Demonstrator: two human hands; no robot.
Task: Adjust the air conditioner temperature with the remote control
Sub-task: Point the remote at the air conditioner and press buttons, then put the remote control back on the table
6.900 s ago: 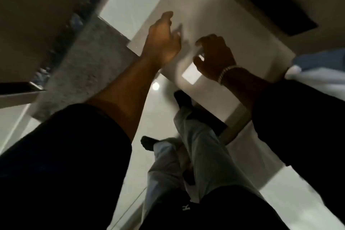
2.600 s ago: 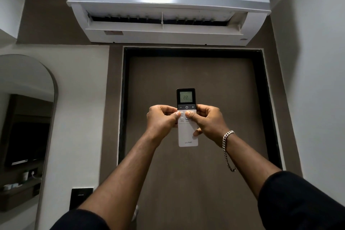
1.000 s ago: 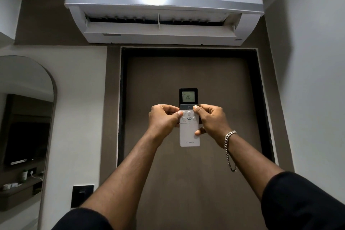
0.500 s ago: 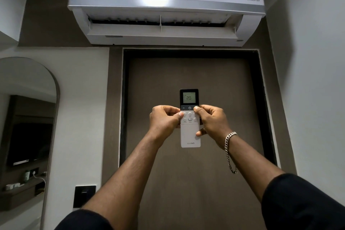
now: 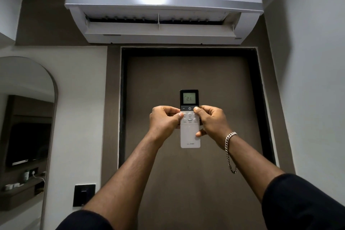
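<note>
Remote control (image 5: 190,136) stands upright, pinched between left hand (image 5: 164,120) and right hand (image 5: 212,123), each grip clamping one side edge.

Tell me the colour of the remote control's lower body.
White, with a black top section around the screen; the remote control shows best in the head view.

Remote control (image 5: 190,136) below air conditioner (image 5: 164,5)

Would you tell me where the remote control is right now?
Centre of the head view, the remote control is held upright between both hands, before the brown door.
</note>
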